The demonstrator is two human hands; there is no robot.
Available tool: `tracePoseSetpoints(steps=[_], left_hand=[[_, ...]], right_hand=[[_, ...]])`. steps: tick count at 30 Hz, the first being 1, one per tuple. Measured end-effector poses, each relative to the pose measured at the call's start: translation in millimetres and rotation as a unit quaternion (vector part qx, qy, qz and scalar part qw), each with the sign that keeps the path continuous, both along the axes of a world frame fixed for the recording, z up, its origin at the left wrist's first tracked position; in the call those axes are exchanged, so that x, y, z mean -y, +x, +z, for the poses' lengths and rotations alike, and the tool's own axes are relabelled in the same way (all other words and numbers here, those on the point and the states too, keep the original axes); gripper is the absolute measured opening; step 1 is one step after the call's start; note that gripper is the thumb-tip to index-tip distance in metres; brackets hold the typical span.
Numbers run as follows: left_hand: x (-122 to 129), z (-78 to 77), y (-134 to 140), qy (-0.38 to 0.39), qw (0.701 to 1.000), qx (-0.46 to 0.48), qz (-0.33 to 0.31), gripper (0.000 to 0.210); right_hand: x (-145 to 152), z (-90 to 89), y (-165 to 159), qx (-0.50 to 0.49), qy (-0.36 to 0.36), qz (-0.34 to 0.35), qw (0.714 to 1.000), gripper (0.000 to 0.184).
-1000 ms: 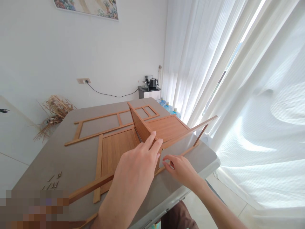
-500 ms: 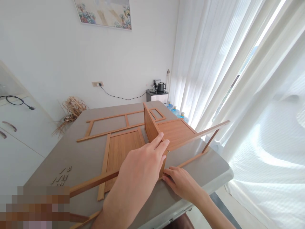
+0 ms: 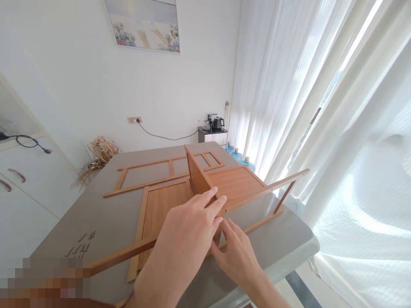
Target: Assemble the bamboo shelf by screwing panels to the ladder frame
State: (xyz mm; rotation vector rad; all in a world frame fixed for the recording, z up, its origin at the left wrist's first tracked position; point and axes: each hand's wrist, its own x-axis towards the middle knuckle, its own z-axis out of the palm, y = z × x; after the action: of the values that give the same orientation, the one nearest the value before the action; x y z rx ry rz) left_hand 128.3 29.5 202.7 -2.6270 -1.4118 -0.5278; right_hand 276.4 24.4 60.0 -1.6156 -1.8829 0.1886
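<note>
A brown wooden panel (image 3: 199, 174) stands on edge across the table, leaning left. My left hand (image 3: 195, 222) is closed over its top edge near the front end. Lower down, my right hand (image 3: 236, 250) grips the panel's near end between thumb and fingers, just below a small metal fastener (image 3: 226, 211). To the right, a wooden side frame (image 3: 285, 179) with a flat panel (image 3: 239, 182) meets the upright panel. Left of it lies another framed panel (image 3: 165, 201), partly hidden by my left forearm. A wooden bar (image 3: 123, 255) runs behind that forearm.
A ladder-like wooden frame (image 3: 171, 168) lies at the back of the grey table (image 3: 93, 201). Several small metal screws or pins (image 3: 80, 246) lie at the left. Beyond the table are a kettle (image 3: 218, 123), water bottles (image 3: 246, 161) and white curtains (image 3: 266, 81).
My right hand has moved up along the panel's near end. The upright panel's far end has shifted slightly left, and the view has tilted a little upward. My left hand stays on the top edge.
</note>
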Motion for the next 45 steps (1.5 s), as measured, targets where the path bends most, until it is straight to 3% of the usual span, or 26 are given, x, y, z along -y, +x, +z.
tracePoseSetpoints(steps=[5, 16, 18, 20, 22, 26, 31, 34, 38, 42, 45], left_hand=[[-3.3, -3.9, -1.9, 0.011, 1.0, 0.023, -0.011, 0.048], [-5.4, -7.4, 1.1, 0.016, 0.999, 0.036, -0.019, 0.033], [-5.8, -8.6, 0.2, 0.017, 0.999, 0.043, -0.023, 0.031], [-6.2, -9.5, -0.6, 0.015, 0.998, 0.051, -0.024, 0.029], [-6.5, -9.9, -0.6, 0.011, 0.998, 0.056, -0.024, 0.028], [-6.3, -9.8, 1.5, 0.009, 0.998, 0.052, -0.019, 0.026], [-6.0, -10.4, 2.4, 0.017, 0.998, 0.051, -0.015, 0.027], [-6.2, -10.7, 1.9, 0.019, 0.999, 0.048, -0.014, 0.027], [-5.5, -9.9, 1.8, 0.022, 0.999, 0.045, -0.014, 0.026], [-3.2, -8.2, 2.8, 0.028, 0.998, 0.046, -0.02, 0.025], [-3.0, -7.3, 4.2, 0.034, 0.998, 0.049, -0.017, 0.025]], right_hand=[[-6.4, -11.7, -21.3, -0.007, 0.064, -0.085, 0.994, 0.008], [-10.4, -15.5, -18.2, -0.015, 0.063, -0.065, 0.996, 0.009], [-2.2, -10.9, -12.5, -0.031, 0.061, -0.039, 0.997, 0.005], [10.0, -4.6, -2.5, -0.06, 0.055, -0.004, 0.997, 0.028], [22.7, 2.8, 11.2, -0.104, 0.032, 0.022, 0.994, 0.033], [38.5, 21.4, 41.8, -0.173, -0.007, -0.004, 0.985, 0.029], [39.9, 48.0, 65.7, -0.173, -0.024, -0.026, 0.984, 0.033], [35.4, 57.5, 68.0, -0.187, -0.03, -0.062, 0.98, 0.035], [31.9, 63.1, 60.3, -0.278, -0.068, -0.025, 0.958, 0.038], [36.8, 70.0, 48.2, -0.379, -0.026, -0.016, 0.925, 0.037], [37.9, 73.7, 45.7, -0.336, 0.014, -0.016, 0.942, 0.03]])
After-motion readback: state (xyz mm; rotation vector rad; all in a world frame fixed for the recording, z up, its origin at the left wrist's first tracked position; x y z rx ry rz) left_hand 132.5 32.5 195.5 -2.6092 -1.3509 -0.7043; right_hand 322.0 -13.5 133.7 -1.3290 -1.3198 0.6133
